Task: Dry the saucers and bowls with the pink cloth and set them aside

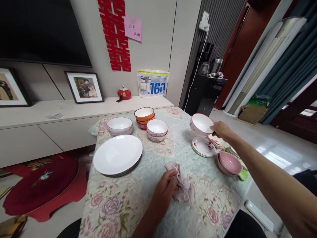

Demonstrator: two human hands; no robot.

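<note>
My right hand (219, 129) grips the rim of a white bowl with a red edge (201, 124), tilted toward me at the table's far right. Just below that bowl lies a stack of small white plates with red flowers (203, 146). My left hand (169, 182) is closed around a crumpled pale pink cloth (183, 190) at the middle of the table. To its upper left are two stacked white bowls (157, 129), and a large white plate (118, 154) tops a stack at left.
Orange bowls (144, 115) and wide white bowls (120, 125) are stacked at the back. Pink leaf-shaped dishes (230, 163) sit near the right edge of the flowered tablecloth (153, 165). A cabinet ledge (99, 107) behind holds a red pot (124, 93) and a plastic pack (153, 83).
</note>
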